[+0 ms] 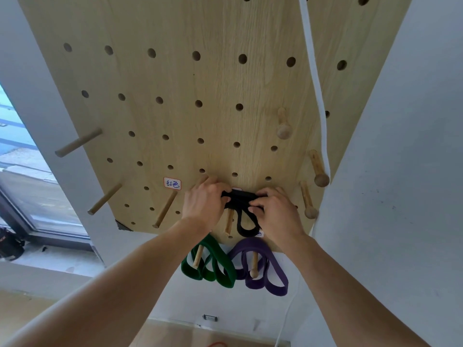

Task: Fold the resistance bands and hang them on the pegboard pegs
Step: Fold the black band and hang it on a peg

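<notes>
— Holding what up there?
— Black band (241, 209), folded, pinched by my left hand (204, 200) and right hand (274, 209) against the pegboard (200, 96), above the hung green band (210, 266) and purple band (263, 269).

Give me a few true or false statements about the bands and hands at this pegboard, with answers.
1. Both hands hold the black band. True: left hand and right hand each have a grip on it.
2. The green band lies on the floor. False: it hangs on a peg.
3. The purple band hangs right of the green one. True.
4. The pegboard is metal. False: it looks wooden.
</notes>
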A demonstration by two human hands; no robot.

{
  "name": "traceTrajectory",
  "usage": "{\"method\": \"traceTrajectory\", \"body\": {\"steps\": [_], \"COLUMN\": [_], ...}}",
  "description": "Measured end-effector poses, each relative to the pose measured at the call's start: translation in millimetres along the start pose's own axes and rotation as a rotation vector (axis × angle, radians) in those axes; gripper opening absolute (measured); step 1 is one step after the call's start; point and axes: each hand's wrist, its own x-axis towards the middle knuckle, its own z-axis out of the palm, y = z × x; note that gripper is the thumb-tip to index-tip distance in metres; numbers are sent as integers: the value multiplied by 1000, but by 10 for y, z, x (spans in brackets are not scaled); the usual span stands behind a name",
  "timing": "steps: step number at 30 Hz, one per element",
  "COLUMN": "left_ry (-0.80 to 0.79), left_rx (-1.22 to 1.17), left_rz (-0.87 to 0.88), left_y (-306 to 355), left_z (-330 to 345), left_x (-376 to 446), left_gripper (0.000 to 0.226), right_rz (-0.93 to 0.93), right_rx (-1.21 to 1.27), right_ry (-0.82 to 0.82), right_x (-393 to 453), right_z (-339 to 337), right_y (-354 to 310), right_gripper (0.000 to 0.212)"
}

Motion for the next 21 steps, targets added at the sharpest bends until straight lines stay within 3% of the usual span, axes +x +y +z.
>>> {"method": "traceTrajectory", "body": {"steps": [12, 16, 21], "left_ry": [-52, -17, 3], "left_rx": [-27, -44, -73], "left_rz": [-3, -5, 8], "left_y": [-24, -35, -63], "left_z": [-32, -19, 0], "left_x": [52, 44, 18], "left_gripper": [26, 25, 28], "right_rz": [104, 45, -61], "right_rx": [40, 77, -49], "right_ry": [153, 242, 146], "right_x": [27, 22, 29], "right_z": [47, 24, -32], "right_y": [-62, -90, -175], "right_gripper": [13, 23, 28]}}
